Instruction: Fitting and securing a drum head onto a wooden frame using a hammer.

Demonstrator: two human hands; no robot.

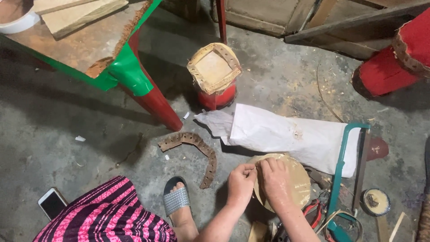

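1. Both hands are down on the round tan disc [293, 179], which looks like a piece of hide or stiff leather, lying on the concrete floor [58, 134] just in front of the white sack [295, 134].
2. Left hand [241, 183] is closed, fingers pinched on the disc's upper-left edge. Right hand [274, 179] is curled shut right beside it, gripping the same bit of rim while the palm lies on top of the disc.
3. If you ask me, working an edge like this goes best with the hands close together like they are, small bites at a time, the palm's weight keeping the disc from sliding.
4. Stuff around: a curved brown strip with punched holes [197, 150] lying near the sandalled foot [177, 201], a small red drum [216, 74] with a holed skin on top, a green-framed saw [347, 175] to the right, pliers with red handles [313, 208] just beside the disc.
5. Phone [52, 202] sits on the floor, well apart.
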